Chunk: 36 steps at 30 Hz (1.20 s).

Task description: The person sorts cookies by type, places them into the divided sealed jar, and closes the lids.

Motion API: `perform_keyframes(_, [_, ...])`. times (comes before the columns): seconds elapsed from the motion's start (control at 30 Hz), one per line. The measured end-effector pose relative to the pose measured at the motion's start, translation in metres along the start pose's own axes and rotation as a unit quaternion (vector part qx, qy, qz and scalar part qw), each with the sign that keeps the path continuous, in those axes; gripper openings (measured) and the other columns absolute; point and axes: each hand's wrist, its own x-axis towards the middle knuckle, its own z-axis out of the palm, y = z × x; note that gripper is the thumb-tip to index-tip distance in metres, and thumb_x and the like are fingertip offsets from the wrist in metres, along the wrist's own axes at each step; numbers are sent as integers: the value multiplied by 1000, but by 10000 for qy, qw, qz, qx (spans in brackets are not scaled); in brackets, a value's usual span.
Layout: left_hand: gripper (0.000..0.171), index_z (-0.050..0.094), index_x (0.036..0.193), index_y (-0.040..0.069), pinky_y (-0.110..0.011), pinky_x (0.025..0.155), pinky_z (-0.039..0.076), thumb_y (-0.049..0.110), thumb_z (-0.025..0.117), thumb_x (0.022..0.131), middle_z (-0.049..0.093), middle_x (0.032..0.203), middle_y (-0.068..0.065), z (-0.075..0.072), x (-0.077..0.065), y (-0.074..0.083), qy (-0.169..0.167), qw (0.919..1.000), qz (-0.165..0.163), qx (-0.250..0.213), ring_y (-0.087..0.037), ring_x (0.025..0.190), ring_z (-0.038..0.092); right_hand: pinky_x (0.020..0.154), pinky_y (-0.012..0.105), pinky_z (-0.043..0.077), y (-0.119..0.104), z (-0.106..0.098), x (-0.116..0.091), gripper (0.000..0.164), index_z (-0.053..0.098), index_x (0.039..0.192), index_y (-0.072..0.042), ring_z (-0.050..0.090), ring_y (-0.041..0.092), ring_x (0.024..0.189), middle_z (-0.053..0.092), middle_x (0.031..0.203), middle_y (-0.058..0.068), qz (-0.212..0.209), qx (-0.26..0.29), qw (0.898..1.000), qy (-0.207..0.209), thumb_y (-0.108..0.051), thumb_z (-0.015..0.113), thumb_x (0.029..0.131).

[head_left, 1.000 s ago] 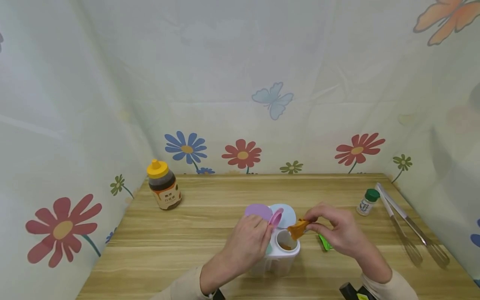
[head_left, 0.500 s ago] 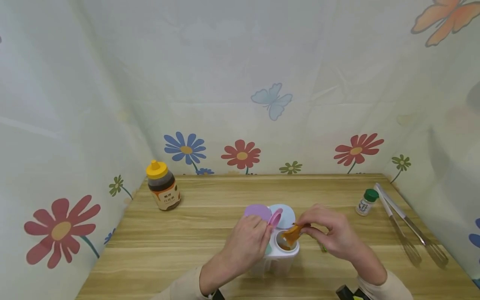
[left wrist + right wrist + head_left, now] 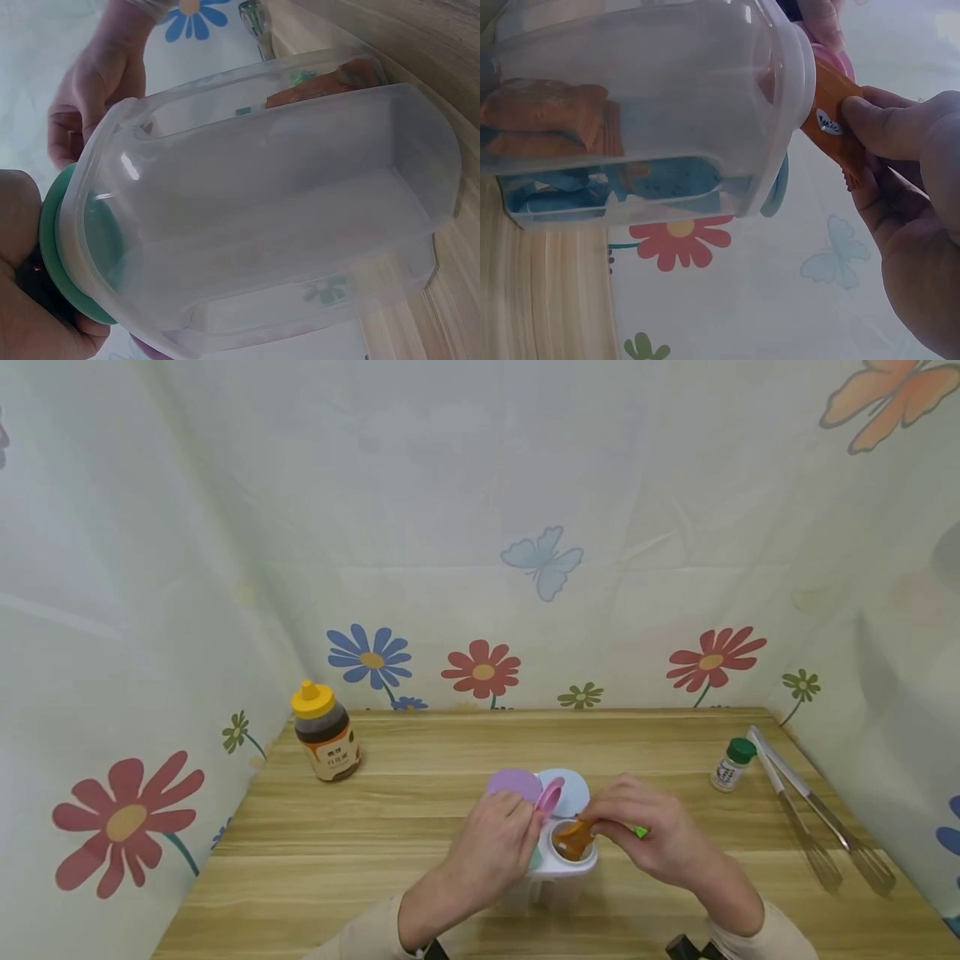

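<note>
A clear storage container (image 3: 551, 893) with a white top stands on the table, its round lids purple (image 3: 513, 783), light blue (image 3: 568, 792), green (image 3: 52, 240) and pink (image 3: 551, 797). My left hand (image 3: 495, 839) grips the raised pink lid. Between thumb and fingers, my right hand (image 3: 652, 831) pinches an orange snack packet (image 3: 832, 112), whose lower end is inside the uncovered round opening. Through the wall in the right wrist view, orange packets (image 3: 544, 112) lie at the bottom of one compartment and blue packets (image 3: 667, 180) in another.
A honey bottle (image 3: 330, 747) with a yellow cap stands at the back left. On the right are a green-capped shaker (image 3: 732, 767) and metal tongs (image 3: 802, 789). Something bright green (image 3: 640, 832) lies partly hidden behind my right hand.
My right hand has moved left and down, bringing the orange packet from beside the opening into it. The left hand stays on the pink lid.
</note>
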Motion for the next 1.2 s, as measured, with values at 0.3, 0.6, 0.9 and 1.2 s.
perform_keyframes(0.3, [26,50,70,16,-23,63,34,18,57,95,40,64,7,-1,0,0,-24,10000,-17,-15,-9,63,37,81,15,49,-5,3,3,16,72,103,-12,60,12,91,68,97,-3,-120,-226,9988,-429,-10,71,88])
perform_keyframes(0.6, [26,51,70,16,-22,62,34,19,58,95,41,64,8,-2,0,0,-45,10000,-15,-32,-9,63,37,77,15,50,-6,10,3,34,71,98,-17,61,8,88,68,96,-8,-59,-316,9966,-752,1,80,71])
perform_keyframes(0.9, [26,52,70,16,-22,62,34,19,58,95,41,64,7,-1,0,0,-69,10000,-2,-17,-9,62,38,80,14,46,-5,8,1,8,73,92,-17,57,7,89,65,96,-9,118,-437,9936,-1037,-14,75,84])
perform_keyframes(1.2, [24,52,72,16,-24,63,35,19,58,95,41,64,7,-1,0,0,9,10000,-3,-42,-10,62,39,85,26,40,-7,10,-5,3,73,87,-27,45,7,100,64,92,-20,620,-470,9762,-2023,-29,73,86])
